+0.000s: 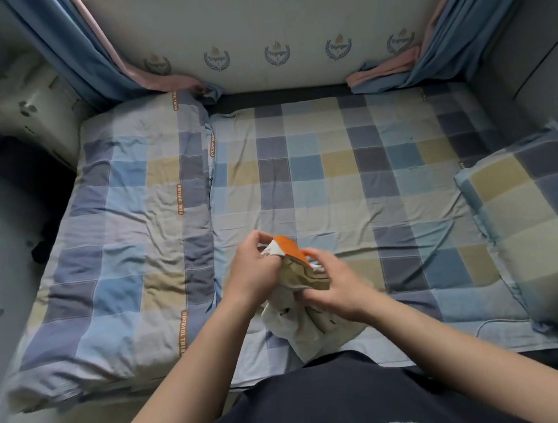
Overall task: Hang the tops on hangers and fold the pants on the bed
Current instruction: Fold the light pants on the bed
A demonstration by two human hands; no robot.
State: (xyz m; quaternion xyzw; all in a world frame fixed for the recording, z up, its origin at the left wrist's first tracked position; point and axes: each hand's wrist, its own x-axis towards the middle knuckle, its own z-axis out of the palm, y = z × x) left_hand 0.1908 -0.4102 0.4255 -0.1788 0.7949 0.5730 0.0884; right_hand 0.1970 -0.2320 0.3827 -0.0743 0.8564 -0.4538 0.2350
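Observation:
A small bunched garment (pixel 302 315), white with an orange and olive part at its top, hangs above the near edge of the bed (pixel 336 177). My left hand (pixel 254 270) grips its upper left end with curled fingers. My right hand (pixel 335 283) holds its right side, the thumb lying on the orange part. The lower white cloth droops toward my dark shirt. I cannot tell whether the garment is a top or pants. No hanger is in view.
A folded checked quilt (pixel 128 234) covers the bed's left side. A checked pillow (pixel 543 218) lies at the right. Blue and pink curtains (pixel 88 52) hang at both far corners. A white cushion (pixel 32 103) and dark clothing (pixel 22 176) sit at the left.

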